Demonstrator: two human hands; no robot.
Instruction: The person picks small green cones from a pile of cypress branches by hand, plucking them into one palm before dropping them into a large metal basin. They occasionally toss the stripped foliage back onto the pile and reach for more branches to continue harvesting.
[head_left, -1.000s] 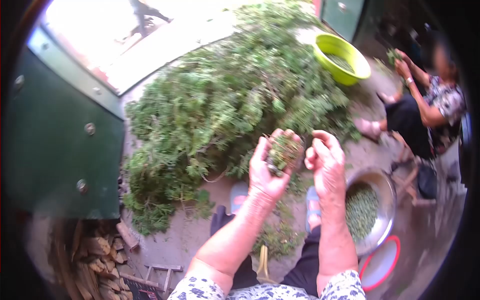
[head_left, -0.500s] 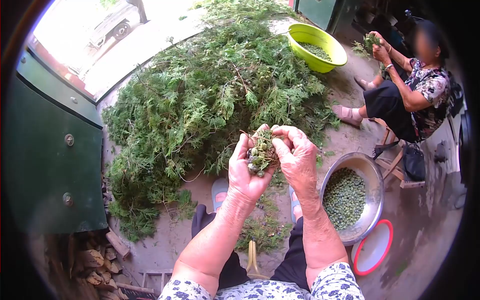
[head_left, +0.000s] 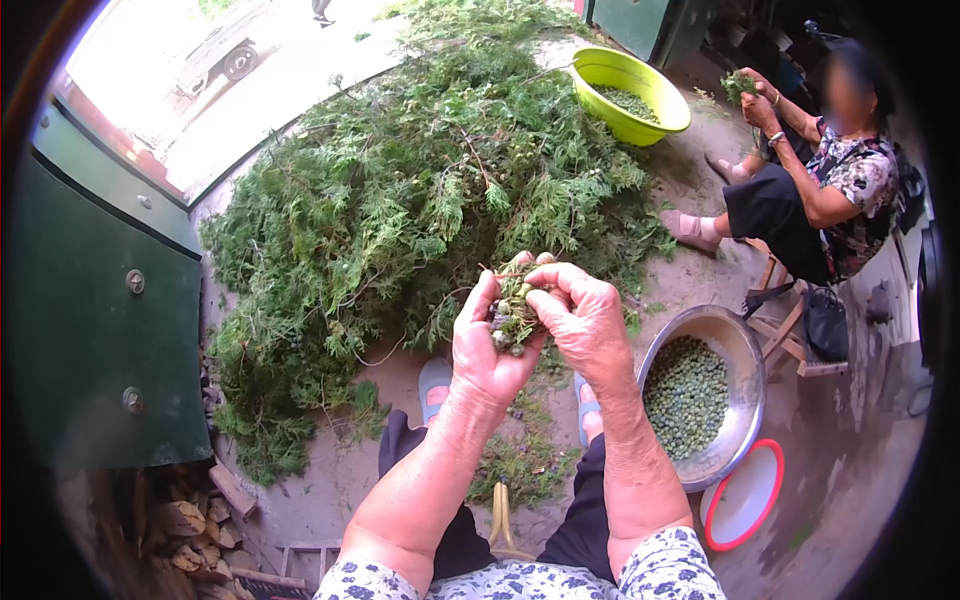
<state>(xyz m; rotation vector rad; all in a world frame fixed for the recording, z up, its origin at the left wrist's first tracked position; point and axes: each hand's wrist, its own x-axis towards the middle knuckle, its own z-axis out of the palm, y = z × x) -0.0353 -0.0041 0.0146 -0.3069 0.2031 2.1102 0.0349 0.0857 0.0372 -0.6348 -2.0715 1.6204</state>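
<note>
My left hand [head_left: 483, 358] is closed around a small evergreen sprig [head_left: 511, 325] with round green cones and thin twigs. The fingers of my right hand [head_left: 588, 322] pinch at the sprig's right side, partly covering it. Both hands are held up in front of a large heap of cut evergreen branches [head_left: 400, 200]. Beside my right forearm stands a metal basin [head_left: 748, 400] holding many small green cones [head_left: 688, 395].
A yellow-green tub [head_left: 640, 128] with more cones stands behind the heap. At right a seated person [head_left: 850, 190] holds a sprig. A red-rimmed white sieve or lid [head_left: 745, 495] leans by the basin. Firewood [head_left: 195, 530] lies below a green metal door [head_left: 100, 310].
My right fingers have shifted slightly left across the sprig, while my left hand keeps its hold. The seated person's sprig looks smaller and is held a little differently.
</note>
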